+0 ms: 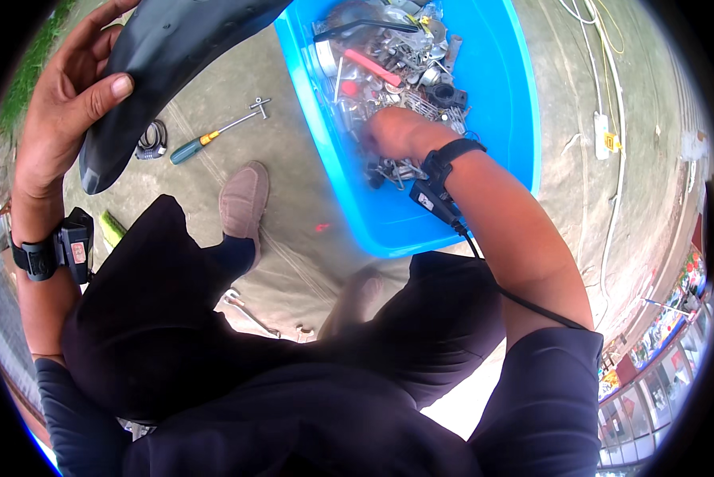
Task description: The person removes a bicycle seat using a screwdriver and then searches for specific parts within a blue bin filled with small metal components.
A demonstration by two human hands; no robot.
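Observation:
My left hand (64,107) grips a long, curved black part (162,60) with a smooth, slightly bumpy surface, its thumb pressed on the near edge. The part runs out of view at the top, and its exact kind does not show. My right hand (396,131) reaches down into a blue plastic bin (500,87), among a heap of loose metal hardware (420,60). Its fingers are hidden and smeared by motion. A red rod-like piece (373,67) and a black ribbed piece (447,96) lie close to it.
On the ground cloth are a screwdriver with a green and yellow handle (188,149), a small T-shaped metal tool (259,104), a coiled black cable (151,141) and a wrench (249,312). A white cord with a power strip (601,135) runs along the right.

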